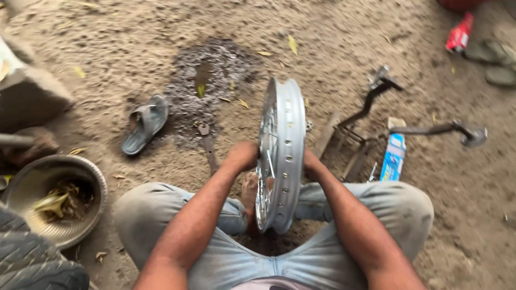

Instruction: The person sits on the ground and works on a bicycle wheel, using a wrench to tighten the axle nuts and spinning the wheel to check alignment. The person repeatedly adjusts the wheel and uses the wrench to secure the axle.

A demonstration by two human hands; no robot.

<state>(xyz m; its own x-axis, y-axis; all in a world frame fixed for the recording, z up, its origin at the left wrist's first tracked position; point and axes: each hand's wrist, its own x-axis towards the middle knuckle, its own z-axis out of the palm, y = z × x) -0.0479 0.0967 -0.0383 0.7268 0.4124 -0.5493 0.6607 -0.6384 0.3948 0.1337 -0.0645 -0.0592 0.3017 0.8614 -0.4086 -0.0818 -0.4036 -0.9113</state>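
Wheel rim [282,153], chromed metal, standing upright on edge on the dirt floor [344,48] between the seated person's knees. Left hand [243,156] clasps the rim's left side; right hand [310,162] grips its right side, partly hidden behind the metal. Nearby items: grey sandal [145,123] left of a dark oily patch [207,80]; metal bowl [54,198] holding leaves at far left; tyre [32,263] at lower left corner; blue packet [393,157] and dark metal tools [371,102] to the right.
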